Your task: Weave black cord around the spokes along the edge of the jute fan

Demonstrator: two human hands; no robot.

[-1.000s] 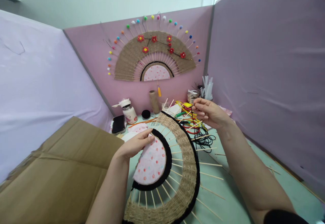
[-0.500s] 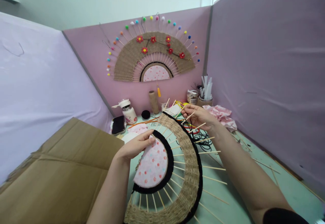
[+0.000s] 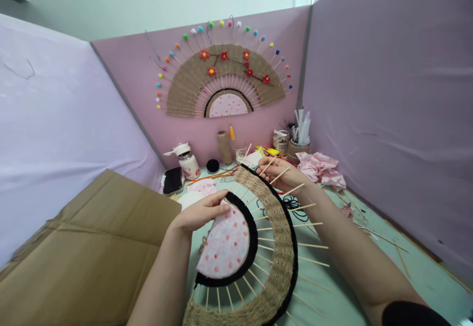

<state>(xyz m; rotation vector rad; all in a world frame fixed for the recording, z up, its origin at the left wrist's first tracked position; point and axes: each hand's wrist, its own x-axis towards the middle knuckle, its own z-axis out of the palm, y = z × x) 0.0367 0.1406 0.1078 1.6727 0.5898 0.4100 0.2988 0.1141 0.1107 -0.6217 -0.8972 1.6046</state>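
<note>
A half-round woven fan (image 3: 275, 247) is tilted up in front of me, with thin wooden sticks fanning out past its black outer edge. Its centre is a pink flowered half-disc (image 3: 225, 240) rimmed in black. My left hand (image 3: 205, 211) grips the top corner of this centre, thumb on the cloth face and the other fingers behind. At the fan's upper outer edge, my right hand (image 3: 277, 172) is closed among the stick ends, fingers pinched by the black cord edging. Loose black cord (image 3: 293, 205) lies tangled on the table below that hand.
A finished fan with pompoms (image 3: 225, 70) hangs on the pink partition. Cardboard (image 3: 111, 237) lies at left. Along the back stand a white bottle (image 3: 188, 163), a cardboard tube (image 3: 223, 147) and a jar of white strips (image 3: 301, 139). Crumpled pink cloth (image 3: 321, 168) sits at right.
My right hand has moved down and inward, from holding out beyond the stick tips to against the fan's black edge. The fan has shifted slightly right; my left hand keeps its grip.
</note>
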